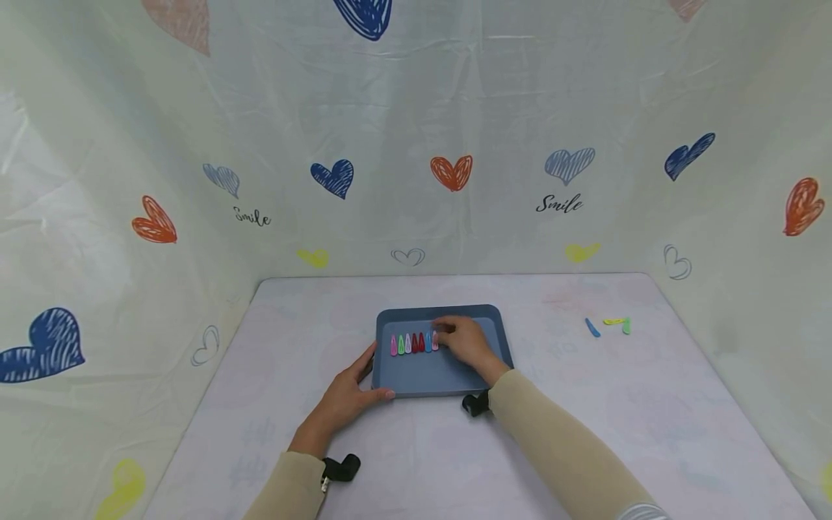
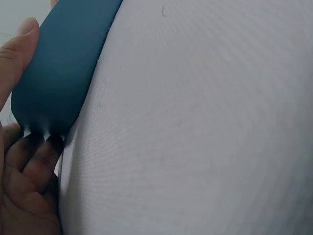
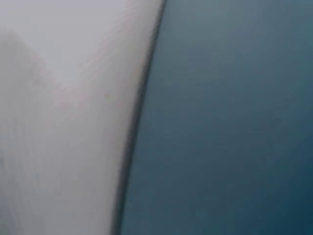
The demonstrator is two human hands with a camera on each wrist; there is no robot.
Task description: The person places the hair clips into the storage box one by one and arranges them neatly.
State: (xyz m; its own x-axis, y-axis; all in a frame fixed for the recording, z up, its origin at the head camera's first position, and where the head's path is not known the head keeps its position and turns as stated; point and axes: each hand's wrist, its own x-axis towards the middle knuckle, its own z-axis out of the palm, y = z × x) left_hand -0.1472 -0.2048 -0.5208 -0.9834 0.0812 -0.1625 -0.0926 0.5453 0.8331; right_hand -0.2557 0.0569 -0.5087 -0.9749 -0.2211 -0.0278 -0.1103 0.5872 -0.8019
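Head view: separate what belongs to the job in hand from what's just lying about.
Seemingly in the job:
blue-gray tray, held by the left hand
row of hair clips on it, the right hand at its right end

Lying apart, though perhaps meant for the row:
loose blue clip
yellow clip
loose green clip

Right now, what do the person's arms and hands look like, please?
The left hand and right hand wear no gloves. Beige sleeves cover the forearms, with a small black device at each wrist. The right sleeve shows a pale striped marking low down.
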